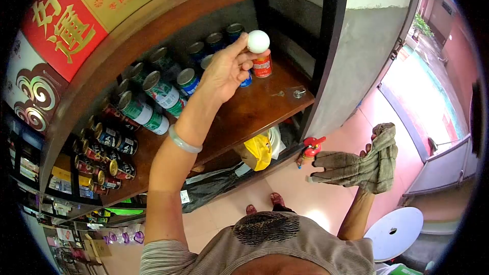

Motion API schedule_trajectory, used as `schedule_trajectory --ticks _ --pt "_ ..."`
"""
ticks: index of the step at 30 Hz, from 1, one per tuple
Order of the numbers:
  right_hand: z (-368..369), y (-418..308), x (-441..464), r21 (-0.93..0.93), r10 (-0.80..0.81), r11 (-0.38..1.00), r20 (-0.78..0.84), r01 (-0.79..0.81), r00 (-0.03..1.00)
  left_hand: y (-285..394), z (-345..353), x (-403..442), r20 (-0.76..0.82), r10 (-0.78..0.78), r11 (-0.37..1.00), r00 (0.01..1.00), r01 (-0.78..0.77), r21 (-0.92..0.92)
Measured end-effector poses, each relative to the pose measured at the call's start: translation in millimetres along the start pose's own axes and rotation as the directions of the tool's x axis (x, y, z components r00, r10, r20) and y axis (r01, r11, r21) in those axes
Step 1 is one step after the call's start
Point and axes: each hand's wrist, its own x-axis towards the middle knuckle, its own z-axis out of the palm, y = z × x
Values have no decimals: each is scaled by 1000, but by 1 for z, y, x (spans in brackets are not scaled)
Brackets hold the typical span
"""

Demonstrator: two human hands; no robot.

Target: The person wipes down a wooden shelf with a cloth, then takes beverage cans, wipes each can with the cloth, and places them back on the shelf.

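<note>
My left hand [227, 69], with a pale bangle [184, 141] on the wrist, pinches a small round white ball [258, 42] between thumb and fingers. It is raised in front of the upper shelf, above a red can [263, 66] and a blue can [246, 80] partly hidden by the fingers. To the right, over the floor, my right hand [368, 152] is closed on a dirty grey cloth [379, 165]; glove-like strips of it stick out to the left. The cloth covers most of that hand, leaving only some fingertips showing.
Rows of green cans [164, 91] and dark cans [114, 140] stand on the wooden shelf [239, 122]. A small clear item [298, 92] lies near its right end. Below are a yellow bag [259, 152] and a red object [313, 146]. A round white disc [395, 231] is at lower right.
</note>
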Motion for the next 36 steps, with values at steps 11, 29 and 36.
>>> schedule_trajectory --ticks 11,29,36 --pt "-26 11 17 -12 11 1000 -86 -12 996 -50 40 90 -59 444 713 894 -312 628" --pt "-29 2 13 -277 -64 960 -126 27 990 -57 64 95 168 361 655 917 -377 655" --pt "2 2 15 -283 -35 959 -224 -30 974 -67 55 101 175 329 731 928 -368 575"
